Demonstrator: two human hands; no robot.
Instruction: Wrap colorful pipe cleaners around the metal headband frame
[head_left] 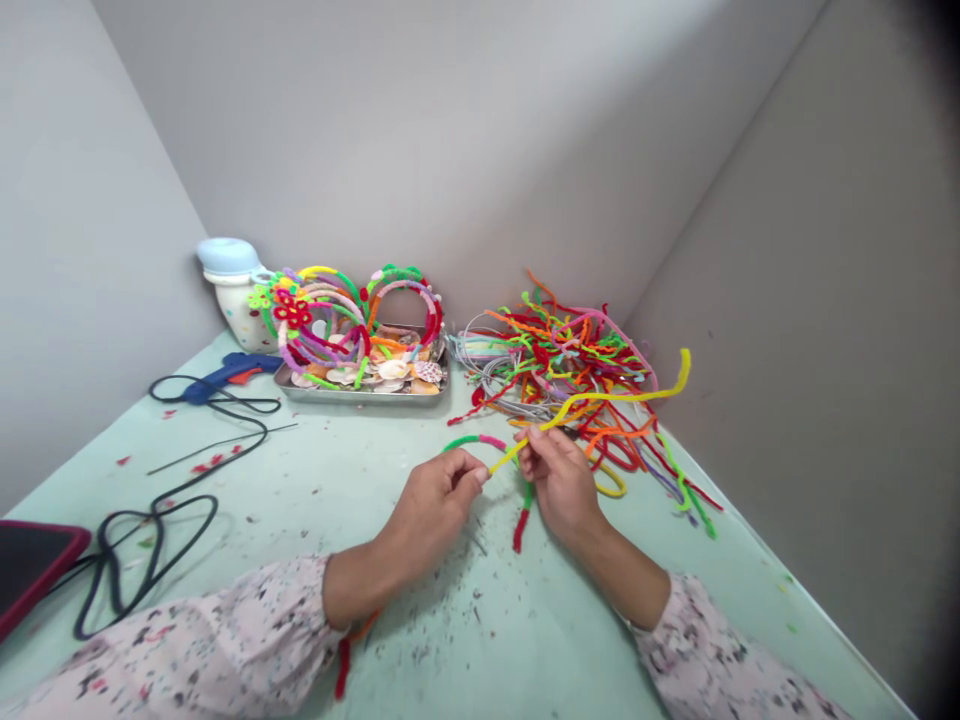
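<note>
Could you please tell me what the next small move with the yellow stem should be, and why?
Probably slide the right hand along the yellow stem toward its free end, smoothing it: that end crooks upward, while the left hand pinches the stem farther back and could anchor it.

The 2 hands were close together on the yellow stem, apart from each other. The left hand [435, 505] pinched the stem's lower end between thumb [471, 482] and forefinger, its back facing up and its other fingers curled under. The right hand [564, 487] gripped farther up the stem, thumb on top, fingers bent inward. Both wrists, left [358, 582] and right [628, 577], were bare and lay nearer the body than the stem. The 2 forearms, in loose sleeves [225, 640], slanted inward toward the stem from either side.
</note>
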